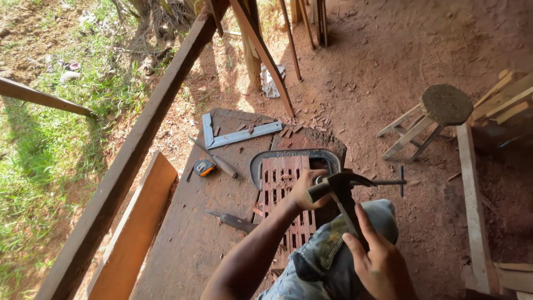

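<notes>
While the tape measure point(204, 167) and steel square point(239, 134) lie idle at ten o'clock on the workbench point(189, 244), I see my left hand point(308, 189) wrapped around the hammer point(338, 186) handle over the slatted wood panel point(284, 194), seemingly steadied by the clamp point(311, 158). At five o'clock my right hand point(380, 261) pinches a thin strip point(347, 214), bracing it against the knee.
</notes>
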